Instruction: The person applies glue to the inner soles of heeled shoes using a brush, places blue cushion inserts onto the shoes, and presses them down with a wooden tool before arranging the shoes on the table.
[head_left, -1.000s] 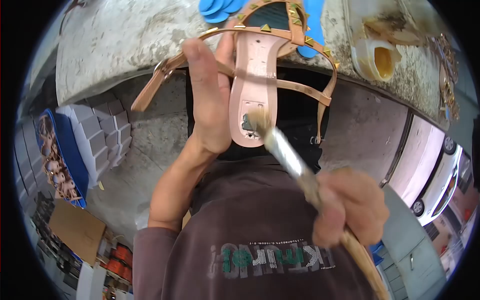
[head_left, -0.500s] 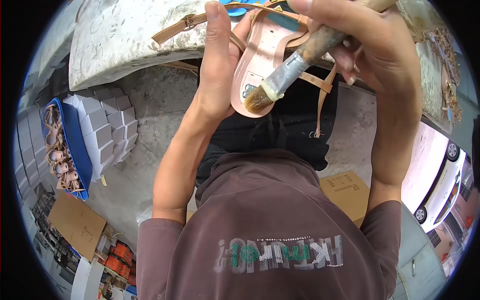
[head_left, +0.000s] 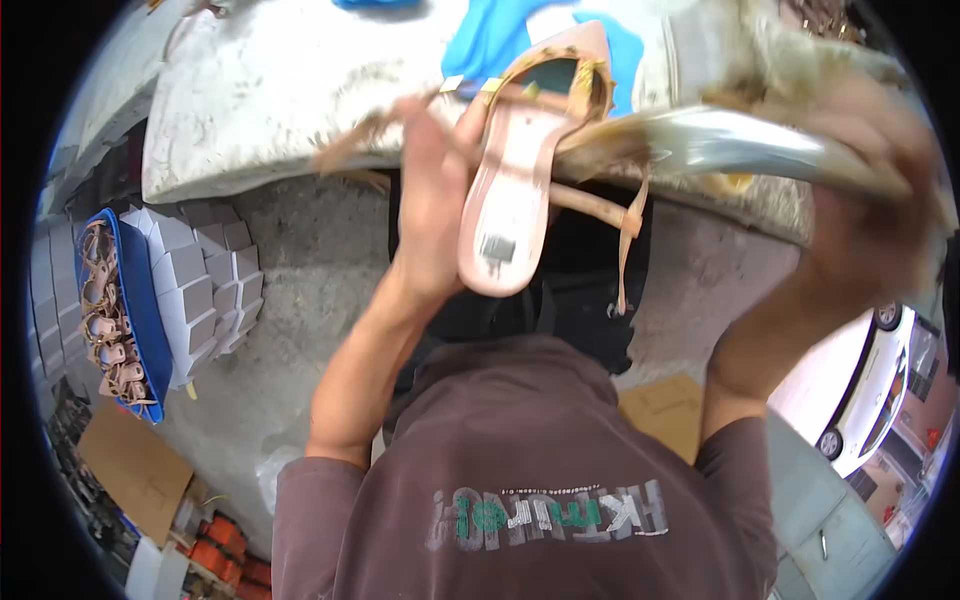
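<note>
My left hand (head_left: 437, 195) is closed around the edge of a pale pink sandal (head_left: 520, 190), sole held up in front of me. Its insole faces me with the heel end nearest, where a small dark printed mark (head_left: 497, 248) shows. Tan straps hang off both sides, and gold studs run along the toe strap (head_left: 585, 85). Off to the right, my right hand (head_left: 870, 190) is smeared by motion and grips a paintbrush (head_left: 730, 143), whose bristles point left toward the sandal. Whether the bristles touch a strap I cannot tell.
A stained white worktop (head_left: 250, 100) spans the front, with blue sheet material (head_left: 490, 40) on it. At left, a blue tray (head_left: 140, 310) of sandals leans by stacked white boxes (head_left: 190, 270). A cardboard box (head_left: 665, 415) is near my right side.
My right hand has swung the brush off the sandal's heel, up and to the right. The sandal now sits lower in view, its heel mark uncovered, still in my left hand.
</note>
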